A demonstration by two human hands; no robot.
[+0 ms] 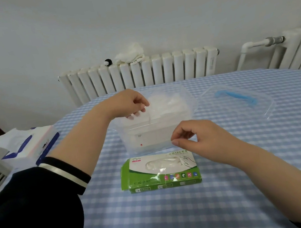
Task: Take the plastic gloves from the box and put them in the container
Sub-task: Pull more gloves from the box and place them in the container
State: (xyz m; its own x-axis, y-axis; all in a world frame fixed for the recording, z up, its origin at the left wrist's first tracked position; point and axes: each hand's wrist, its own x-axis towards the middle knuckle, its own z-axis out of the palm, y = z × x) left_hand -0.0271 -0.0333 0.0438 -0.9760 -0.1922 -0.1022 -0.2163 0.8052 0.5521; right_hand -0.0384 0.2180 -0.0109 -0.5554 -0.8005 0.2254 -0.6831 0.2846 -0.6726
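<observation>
a: why is the left hand [130,105] up over the clear container [191,99]?

b: its fingers pinch a thin plastic glove [146,112] at the near left rim, i'd say to lower it onto the pile of gloves [167,106] already inside

a: and the right hand [191,135]?

b: it hangs between the container and the green glove box [161,170], fingers curled with thumb and forefinger close together; whether it nips a bit of film i cannot tell, it's too clear to see

a: the box lies flat?

b: flat on the checked tablecloth [230,198], just in front of the container, opening upward, so either hand reaches both with little travel; the lid [238,102] with its blue handle is set aside to the right, leaving the top open

a: how do the gloves look?

b: see-through, crinkly, almost colourless; a whitish heap in the container, and more showing through the slot in the box
</observation>
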